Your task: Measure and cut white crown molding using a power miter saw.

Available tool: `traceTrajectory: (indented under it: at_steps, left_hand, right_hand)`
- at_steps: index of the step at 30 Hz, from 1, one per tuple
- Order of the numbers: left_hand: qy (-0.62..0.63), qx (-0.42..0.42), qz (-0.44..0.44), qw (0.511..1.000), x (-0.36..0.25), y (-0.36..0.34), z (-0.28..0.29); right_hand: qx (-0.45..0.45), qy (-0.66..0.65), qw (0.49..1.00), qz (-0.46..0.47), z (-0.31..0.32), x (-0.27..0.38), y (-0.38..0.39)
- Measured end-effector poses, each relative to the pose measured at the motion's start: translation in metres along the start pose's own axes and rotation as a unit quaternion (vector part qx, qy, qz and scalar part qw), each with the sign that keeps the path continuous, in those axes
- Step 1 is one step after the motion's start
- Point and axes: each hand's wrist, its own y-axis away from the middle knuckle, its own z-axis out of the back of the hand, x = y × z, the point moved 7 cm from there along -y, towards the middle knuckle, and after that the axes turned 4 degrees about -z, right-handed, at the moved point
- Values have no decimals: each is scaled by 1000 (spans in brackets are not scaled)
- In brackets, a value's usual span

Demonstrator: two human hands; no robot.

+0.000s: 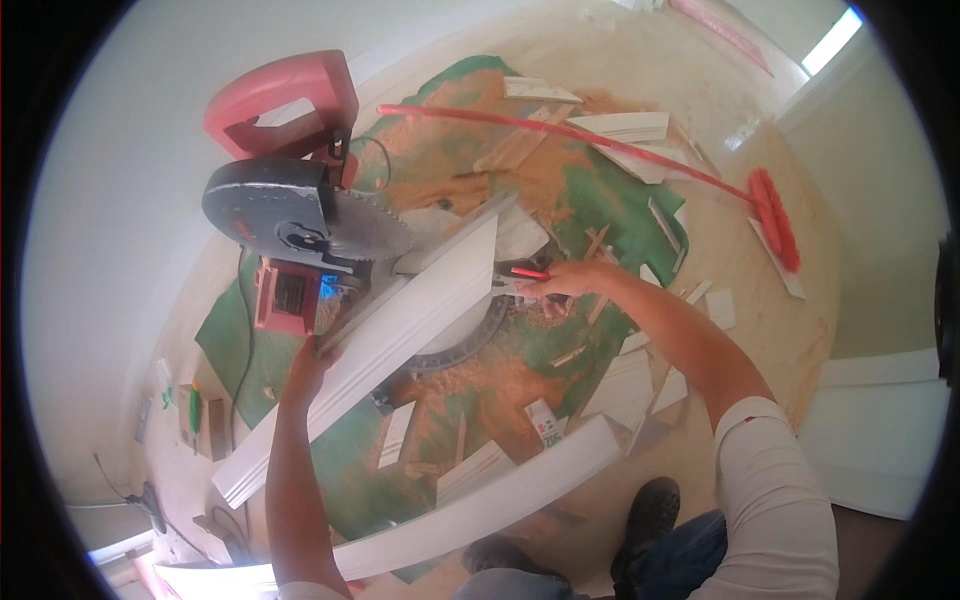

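A white moulding board (pixel 390 340) lies diagonally across the mitre saw (pixel 295 230), whose toothed round blade is exposed behind it. My left hand (pixel 312 365) is closed on the board's far edge below the saw's red body, its fingers partly hidden. My right hand (pixel 560 282) is at the board's angled right end, beside the saw's turntable, with a red pencil (pixel 530 273) in its closed fingers.
A green sheet (pixel 470 90) with sawdust and several white offcuts covers part of the floor (pixel 780 340). A red-handled broom (pixel 770 220) lies behind. A long white board (pixel 520 470) crosses in front, near my shoes (pixel 650 510). Walls (pixel 120 200) border both sides; cords lie lower left.
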Motion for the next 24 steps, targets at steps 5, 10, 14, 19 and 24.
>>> traceTrajectory:
  at_steps: [5,10,14,19,24]
  left_hand:
    - [-10,-3,-29,1000,-15,-5,0]
    - [-4,1,2,1000,-10,-4,1]
    - [-8,-16,-6,1000,-4,-1,0]
    - [-31,-23,-29,999,-3,-8,-5]
    - [-29,-18,-11,999,12,-1,4]
  right_hand:
    - [-85,-70,987,115,-22,-4,4]
    - [-111,-62,990,57,-90,6,7]
    - [-199,-133,968,73,-167,26,-2]
    - [-247,-332,905,95,-253,70,-54]
    - [-296,-432,849,69,-289,141,-65]
